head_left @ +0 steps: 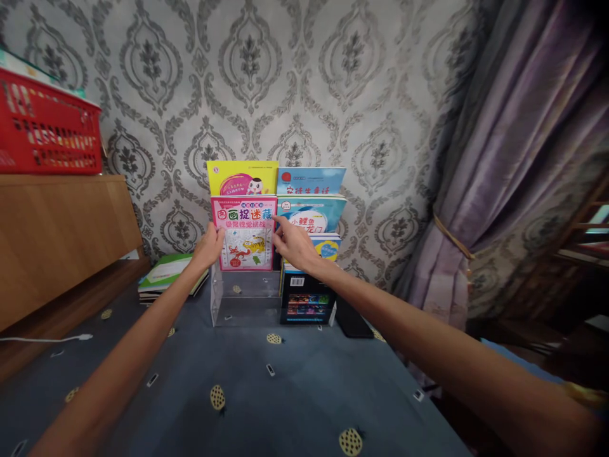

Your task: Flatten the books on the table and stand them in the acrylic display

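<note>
A pink picture book (245, 238) stands upright in the left column of a clear tiered book rack (247, 311). My left hand (209, 246) grips its left edge, and my right hand (295, 244) pinches its right edge. Behind it rises a yellow book (242, 176). In the right column stand a blue book (311, 180), a light-blue book (333, 209) partly covered by my right hand, and a smaller book with a yellow shape (328, 249). A black book (308, 301) with a barcode fills the lowest right tier.
Several stacked books (166, 273) lie left of the rack. A dark flat object (354, 322) rests to its right. The red basket (52, 127) sits on a wooden cabinet (66, 235) at left, with a white cable (47, 338) below. A purple curtain (457, 241) hangs at right.
</note>
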Available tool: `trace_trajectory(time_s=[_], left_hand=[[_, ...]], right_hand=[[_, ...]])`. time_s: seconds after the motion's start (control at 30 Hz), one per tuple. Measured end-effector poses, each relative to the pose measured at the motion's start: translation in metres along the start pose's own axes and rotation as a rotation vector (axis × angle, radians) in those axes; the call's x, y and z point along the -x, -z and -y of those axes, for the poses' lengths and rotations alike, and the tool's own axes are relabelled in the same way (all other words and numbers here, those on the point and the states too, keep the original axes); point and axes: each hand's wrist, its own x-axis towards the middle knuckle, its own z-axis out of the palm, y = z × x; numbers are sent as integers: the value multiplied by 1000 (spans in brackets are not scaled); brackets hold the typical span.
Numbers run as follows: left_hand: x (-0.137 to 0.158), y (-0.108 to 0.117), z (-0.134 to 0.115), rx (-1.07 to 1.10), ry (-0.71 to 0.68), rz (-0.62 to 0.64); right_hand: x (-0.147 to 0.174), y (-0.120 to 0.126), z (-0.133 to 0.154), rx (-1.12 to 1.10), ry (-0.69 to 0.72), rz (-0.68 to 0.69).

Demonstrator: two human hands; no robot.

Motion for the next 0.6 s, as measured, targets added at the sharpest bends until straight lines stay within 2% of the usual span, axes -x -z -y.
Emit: trace_trajectory(time_s=[0.3, 0.37, 0.43, 0.5, 0.6], left_hand=[[1, -2, 1, 48, 0, -18], [2, -2, 0, 51, 4, -18], [3, -2, -1, 58, 7, -19], [5, -3, -1, 82, 9, -30], [7, -6, 1, 137, 9, -60]], right_hand=[[4, 1, -4, -65, -14, 3], [7, 2, 3, -120, 1, 9], [19, 6, 23, -269, 40, 53], [39, 13, 54, -607, 98, 226], [81, 25, 105, -1112, 242, 739]])
